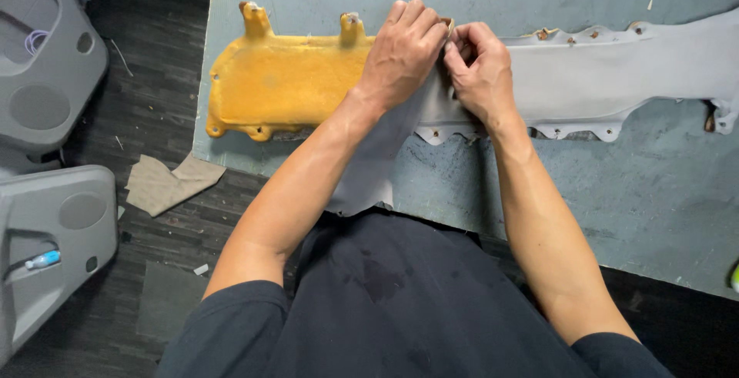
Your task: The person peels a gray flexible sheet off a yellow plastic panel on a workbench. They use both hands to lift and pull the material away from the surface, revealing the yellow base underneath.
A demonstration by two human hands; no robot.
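From my feed, the far left shows two grey door panels on the dark floor. The upper panel (46,55) has a recess with a thin loop of pale wire (35,41) lying in it. The lower panel (54,247) has a pocket in which a small blue and white tube (42,259) lies. Just right of them, a tan fabric scrap (169,182) lies on the floor beside the table edge.

The table (600,216) has a worn blue-grey top. On it lies a long trim piece (285,85) set crosswise. Its left part is bare, with a rough yellow-orange surface, two upright tabs on the far edge and small lugs along the near edge. Its right part is covered in grey fabric (585,78), smooth and tight, with the scalloped edge and mounting holes showing through along both sides. A loose flap of the same fabric hangs off the near table edge towards my body.

My left hand (400,55) lies palm down where yellow meets grey, fingers curled over the far edge of the piece, pressing the fabric; it grips nothing closed. My right hand (481,74) sits just beside it, touching it, with fingers pinched tight on the fabric edge at the far rim.
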